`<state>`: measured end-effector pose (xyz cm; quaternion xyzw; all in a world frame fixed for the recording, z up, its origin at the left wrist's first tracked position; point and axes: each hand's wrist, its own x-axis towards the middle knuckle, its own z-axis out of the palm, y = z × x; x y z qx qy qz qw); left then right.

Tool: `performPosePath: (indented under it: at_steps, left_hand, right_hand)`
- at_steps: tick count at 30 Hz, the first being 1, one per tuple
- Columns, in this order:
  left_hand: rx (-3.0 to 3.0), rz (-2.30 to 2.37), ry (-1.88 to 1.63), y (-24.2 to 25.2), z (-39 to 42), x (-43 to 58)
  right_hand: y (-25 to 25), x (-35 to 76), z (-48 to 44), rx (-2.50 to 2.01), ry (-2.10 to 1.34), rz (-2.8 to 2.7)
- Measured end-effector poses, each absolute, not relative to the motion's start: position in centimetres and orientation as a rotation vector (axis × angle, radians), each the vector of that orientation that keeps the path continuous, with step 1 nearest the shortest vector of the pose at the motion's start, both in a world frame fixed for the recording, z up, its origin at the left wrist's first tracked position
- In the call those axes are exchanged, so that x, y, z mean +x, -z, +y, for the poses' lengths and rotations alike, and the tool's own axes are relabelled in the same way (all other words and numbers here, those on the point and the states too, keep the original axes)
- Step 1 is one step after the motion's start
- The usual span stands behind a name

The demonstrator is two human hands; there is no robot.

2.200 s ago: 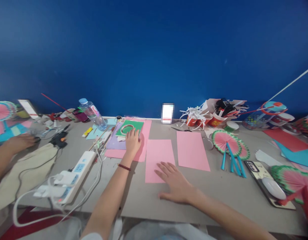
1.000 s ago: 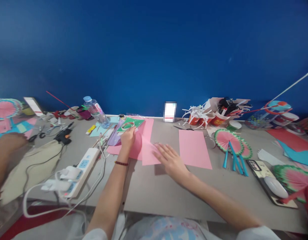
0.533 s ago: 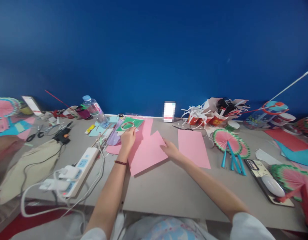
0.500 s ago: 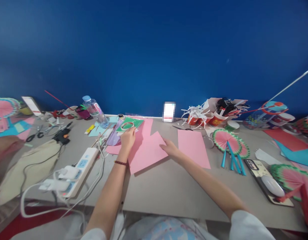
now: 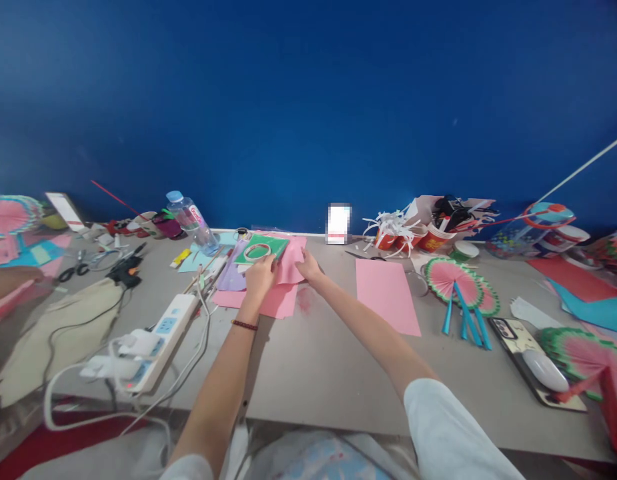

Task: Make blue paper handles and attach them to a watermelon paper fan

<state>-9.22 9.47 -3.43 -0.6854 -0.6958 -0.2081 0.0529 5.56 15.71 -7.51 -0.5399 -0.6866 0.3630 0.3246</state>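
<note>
My left hand is closed on the near edge of a green paper sheet. A roll of tape lies on top of that sheet, just by the fingers. Just to the right, my right hand pinches the right edge of a pink paper sheet, which lies partly under the green one. More pink paper shows below it, and purple paper sticks out on the left. A separate pink sheet lies flat farther right.
On the left are a power strip, a glue gun, scissors and a plastic bottle. To the right are paper fans, a phone with a mouse, and cups. Part of another person's arm shows far left.
My right hand has moved left and away from me, carrying the pink sheet back from the table's front toward the pile. My left hand stays by the green sheet and tape.
</note>
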Motion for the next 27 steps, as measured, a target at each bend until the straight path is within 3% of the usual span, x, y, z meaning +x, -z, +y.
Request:
performPosePath:
  at_steps: [12, 19, 27]
  left_hand:
    - [-2.161, -2.014, 0.468, 3.3, 9.0, -7.8]
    - [-2.378, -1.869, 0.369, 3.5, 9.3, -8.9]
    - [-2.378, -1.938, 0.308, 3.5, 9.6, -9.3]
  right_hand:
    - [5.8, 9.4, 13.2, -1.408, -0.898, -1.891]
    - [4.6, 7.4, 10.5, -1.274, -0.275, -2.481]
    - [5.0, 6.1, 9.4, -1.242, -0.257, -2.625]
